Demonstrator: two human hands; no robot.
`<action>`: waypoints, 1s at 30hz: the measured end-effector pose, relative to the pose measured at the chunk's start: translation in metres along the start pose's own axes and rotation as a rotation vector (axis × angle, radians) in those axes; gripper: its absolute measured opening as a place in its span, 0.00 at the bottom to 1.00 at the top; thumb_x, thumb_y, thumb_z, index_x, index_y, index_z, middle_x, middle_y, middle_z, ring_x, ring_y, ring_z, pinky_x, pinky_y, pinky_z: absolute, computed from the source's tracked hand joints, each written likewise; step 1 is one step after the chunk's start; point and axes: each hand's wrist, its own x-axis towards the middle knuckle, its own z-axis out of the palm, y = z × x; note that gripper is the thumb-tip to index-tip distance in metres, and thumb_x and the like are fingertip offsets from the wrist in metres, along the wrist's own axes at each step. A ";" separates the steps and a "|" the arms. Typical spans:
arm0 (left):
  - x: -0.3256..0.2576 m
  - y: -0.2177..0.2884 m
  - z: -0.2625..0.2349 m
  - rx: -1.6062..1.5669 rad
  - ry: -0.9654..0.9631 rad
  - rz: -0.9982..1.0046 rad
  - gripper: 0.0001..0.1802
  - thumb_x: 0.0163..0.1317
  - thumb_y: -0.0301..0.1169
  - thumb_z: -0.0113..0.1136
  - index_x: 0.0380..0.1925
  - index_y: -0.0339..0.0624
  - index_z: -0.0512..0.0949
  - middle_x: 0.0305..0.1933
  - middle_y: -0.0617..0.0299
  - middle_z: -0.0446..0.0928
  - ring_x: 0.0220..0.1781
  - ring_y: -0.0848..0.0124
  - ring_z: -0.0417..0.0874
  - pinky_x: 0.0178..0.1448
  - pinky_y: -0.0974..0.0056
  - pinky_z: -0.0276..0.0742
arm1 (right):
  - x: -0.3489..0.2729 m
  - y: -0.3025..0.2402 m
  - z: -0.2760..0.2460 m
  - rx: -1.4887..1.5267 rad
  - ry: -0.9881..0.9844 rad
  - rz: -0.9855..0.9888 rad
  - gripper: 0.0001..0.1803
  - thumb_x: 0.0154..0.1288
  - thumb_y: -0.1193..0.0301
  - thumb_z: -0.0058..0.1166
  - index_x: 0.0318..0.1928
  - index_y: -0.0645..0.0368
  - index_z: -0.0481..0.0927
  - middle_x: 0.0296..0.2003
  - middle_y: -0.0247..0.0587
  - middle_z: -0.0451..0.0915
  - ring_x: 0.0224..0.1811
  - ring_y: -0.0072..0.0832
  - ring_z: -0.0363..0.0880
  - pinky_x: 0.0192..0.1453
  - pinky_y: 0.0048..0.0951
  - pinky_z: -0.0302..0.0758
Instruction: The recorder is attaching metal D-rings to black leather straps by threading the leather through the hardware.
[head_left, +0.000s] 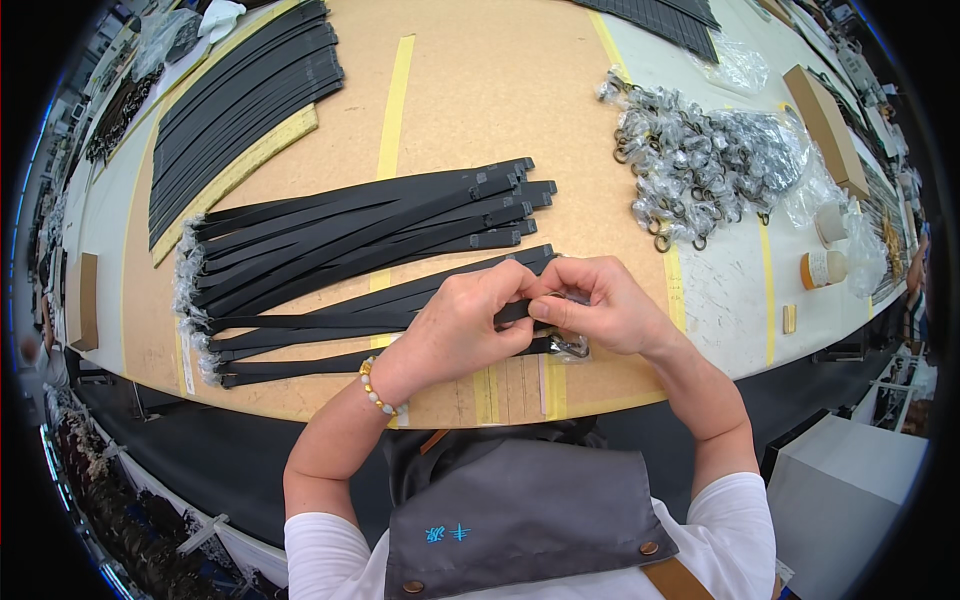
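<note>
Both my hands meet over a black strap near the front edge of the table. My left hand, with a beaded bracelet at the wrist, pinches the strap from the left. From the right, my right hand grips the strap's end between thumb and fingers; what lies behind the fingers is partly hidden. Just below my right hand is a metal hook wrapped in clear plastic, at the end of another strap. More black straps lie in a fanned pile to the left, their left ends in clear plastic wrap.
A heap of plastic-wrapped metal hooks lies at the right. Beyond it stand a cardboard box and an amber jar. Rows of flat black straps rest at the far left beside a yellow-taped strip. A grey cabinet stands below right.
</note>
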 end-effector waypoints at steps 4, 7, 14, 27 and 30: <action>0.001 0.005 -0.002 -0.030 -0.059 -0.078 0.22 0.54 0.21 0.67 0.51 0.40 0.74 0.27 0.59 0.77 0.28 0.62 0.83 0.33 0.61 0.79 | -0.001 0.002 0.003 0.016 -0.006 -0.009 0.08 0.69 0.71 0.62 0.40 0.64 0.83 0.29 0.24 0.78 0.31 0.09 0.69 0.32 0.18 0.67; 0.000 0.009 -0.005 -0.064 -0.098 -0.085 0.28 0.53 0.21 0.66 0.56 0.40 0.72 0.24 0.61 0.74 0.26 0.63 0.80 0.33 0.61 0.77 | -0.004 -0.005 0.009 0.032 -0.021 -0.025 0.13 0.68 0.72 0.61 0.51 0.64 0.83 0.29 0.22 0.76 0.31 0.09 0.68 0.33 0.18 0.66; -0.006 0.004 -0.008 -0.345 -0.100 -0.076 0.33 0.46 0.17 0.49 0.59 0.32 0.72 0.27 0.66 0.73 0.28 0.82 0.70 0.35 0.75 0.67 | -0.005 -0.005 0.015 0.146 -0.064 -0.072 0.21 0.71 0.69 0.63 0.61 0.63 0.80 0.29 0.21 0.75 0.32 0.10 0.69 0.35 0.17 0.66; -0.005 0.008 -0.022 -0.383 -0.059 -0.125 0.33 0.45 0.19 0.48 0.58 0.34 0.71 0.22 0.64 0.71 0.23 0.78 0.68 0.32 0.72 0.63 | -0.005 -0.009 -0.009 0.246 -0.229 0.130 0.13 0.73 0.62 0.64 0.44 0.60 0.82 0.34 0.27 0.81 0.31 0.13 0.75 0.35 0.19 0.73; -0.005 0.005 -0.024 -0.450 -0.110 -0.160 0.30 0.48 0.21 0.46 0.57 0.33 0.71 0.23 0.61 0.75 0.23 0.76 0.71 0.33 0.71 0.68 | -0.005 -0.005 -0.008 0.218 -0.285 0.142 0.13 0.73 0.62 0.65 0.41 0.60 0.82 0.32 0.26 0.80 0.32 0.11 0.73 0.34 0.18 0.69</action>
